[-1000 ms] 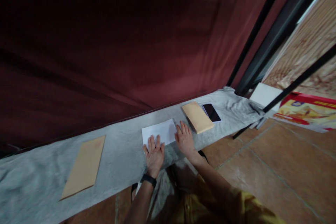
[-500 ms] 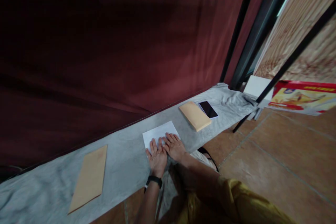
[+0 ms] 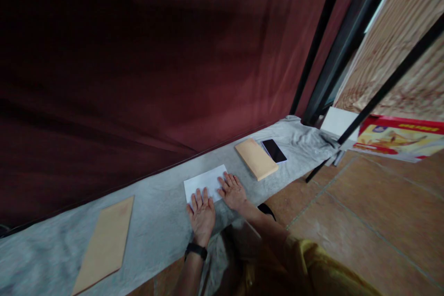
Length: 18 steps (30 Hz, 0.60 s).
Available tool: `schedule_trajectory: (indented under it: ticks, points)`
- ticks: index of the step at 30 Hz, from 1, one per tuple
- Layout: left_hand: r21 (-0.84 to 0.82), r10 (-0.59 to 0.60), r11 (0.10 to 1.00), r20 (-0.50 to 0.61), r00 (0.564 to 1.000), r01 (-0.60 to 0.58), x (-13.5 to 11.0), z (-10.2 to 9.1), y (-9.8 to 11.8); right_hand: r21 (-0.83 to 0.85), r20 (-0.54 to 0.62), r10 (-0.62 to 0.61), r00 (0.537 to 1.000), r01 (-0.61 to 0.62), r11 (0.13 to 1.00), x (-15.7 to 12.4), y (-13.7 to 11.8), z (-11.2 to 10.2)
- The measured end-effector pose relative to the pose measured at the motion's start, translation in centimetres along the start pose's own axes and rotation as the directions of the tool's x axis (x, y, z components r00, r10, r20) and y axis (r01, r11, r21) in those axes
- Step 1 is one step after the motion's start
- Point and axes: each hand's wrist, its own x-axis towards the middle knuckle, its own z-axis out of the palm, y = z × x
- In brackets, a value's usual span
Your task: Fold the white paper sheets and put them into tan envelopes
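A white sheet of paper point(image 3: 204, 182) lies flat on the grey cloth that covers a narrow bench. My left hand point(image 3: 202, 215), with a black band on its wrist, rests with fingers spread on the paper's near left part. On the near right corner lies my right hand point(image 3: 233, 192), its fingers also stretched out and apart. Neither hand grips anything. Parts of the paper's near edge are hidden under the fingers. To the right is a stack of brown envelopes point(image 3: 256, 159); a single flat brown envelope point(image 3: 106, 243) lies to the left.
A phone with a dark screen point(image 3: 274, 150) sits beside the right-hand envelopes. Behind the grey cloth point(image 3: 159, 203) hangs a dark red curtain point(image 3: 194, 78). Black metal bars point(image 3: 391, 76) and a red and yellow box point(image 3: 398, 136) stand at the right, above a tiled floor point(image 3: 374, 208).
My hands have slid apart: they were together at the middle of the paper, and now the left one is farther left. The view has shifted slightly.
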Motion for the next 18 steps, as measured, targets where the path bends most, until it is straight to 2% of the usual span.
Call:
schedule_trajectory:
  ticks: [6,8,10,13,18]
  points:
    - [-0.101,0.161,0.984,0.113,0.981,-0.150,3.9,-0.5,3.0,-0.007,0.030,0.005,1.000,-0.004,1.000,-0.1,0.6,-0.7]
    - [-0.103,0.185,0.980,0.139,0.973,-0.172,5.4,-0.5,3.2,0.001,0.039,0.007,0.999,-0.007,1.000,0.0,0.5,-0.8]
    - [-0.087,0.179,0.982,0.152,0.972,-0.167,6.6,-0.4,2.4,0.007,0.036,0.013,0.999,-0.013,1.000,0.1,0.4,-0.9]
    - [-0.025,0.142,0.990,0.110,0.984,-0.140,7.1,-0.1,0.2,0.010,0.026,0.014,1.000,-0.014,1.000,0.1,0.3,-1.0]
    - [0.046,0.052,0.998,0.019,0.998,-0.052,5.2,0.4,-3.3,0.036,0.014,0.021,1.000,-0.022,0.999,0.0,0.5,-0.9]
